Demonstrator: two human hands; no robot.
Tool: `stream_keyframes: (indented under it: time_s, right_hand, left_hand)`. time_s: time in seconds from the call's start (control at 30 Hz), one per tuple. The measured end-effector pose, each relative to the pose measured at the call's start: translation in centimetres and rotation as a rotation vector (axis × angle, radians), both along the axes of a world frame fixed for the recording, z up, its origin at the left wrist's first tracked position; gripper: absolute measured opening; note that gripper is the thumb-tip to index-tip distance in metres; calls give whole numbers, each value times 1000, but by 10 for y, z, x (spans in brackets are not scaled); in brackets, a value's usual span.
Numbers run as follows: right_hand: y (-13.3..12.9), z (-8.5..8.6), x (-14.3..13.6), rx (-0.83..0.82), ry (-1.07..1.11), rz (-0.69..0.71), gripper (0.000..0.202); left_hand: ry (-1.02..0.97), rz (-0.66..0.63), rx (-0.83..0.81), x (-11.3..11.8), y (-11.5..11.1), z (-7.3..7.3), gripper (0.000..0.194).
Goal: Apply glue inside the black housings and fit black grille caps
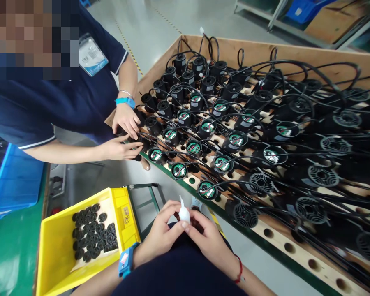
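Near the bottom centre, my left hand point(163, 232) and my right hand point(207, 234) meet around a small white bottle point(184, 214) with a thin nozzle pointing up. Fingers of both hands press on it. Beyond them stands a wooden rack point(259, 234) with round holes, holding rows of black cylindrical housings. Several have open tops with green circuit boards inside, such as the nearest one point(207, 190). Others carry slotted black covers, like the one point(245, 213) at the front edge. Black cables run across the rows.
At the left, a co-worker's hands point(123, 142) touch housings at the rack's corner. A yellow bin point(52, 250) of round black parts stands at lower left, beside a green table point(15, 246) with a blue bin point(21, 176). Shelving point(274, 20) stands at the back right.
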State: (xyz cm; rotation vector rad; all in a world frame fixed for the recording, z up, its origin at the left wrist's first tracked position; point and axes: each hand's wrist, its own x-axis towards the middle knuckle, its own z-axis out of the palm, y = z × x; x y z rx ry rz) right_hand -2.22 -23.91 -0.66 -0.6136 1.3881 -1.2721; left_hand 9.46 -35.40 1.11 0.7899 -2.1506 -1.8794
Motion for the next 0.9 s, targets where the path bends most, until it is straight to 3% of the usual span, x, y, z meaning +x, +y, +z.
stream_keyframes:
  time_s: [0.9]
  right_hand:
    - [5, -3, 9, 26, 41, 44, 33]
  left_hand:
    - [58, 84, -11, 10, 7, 0, 27]
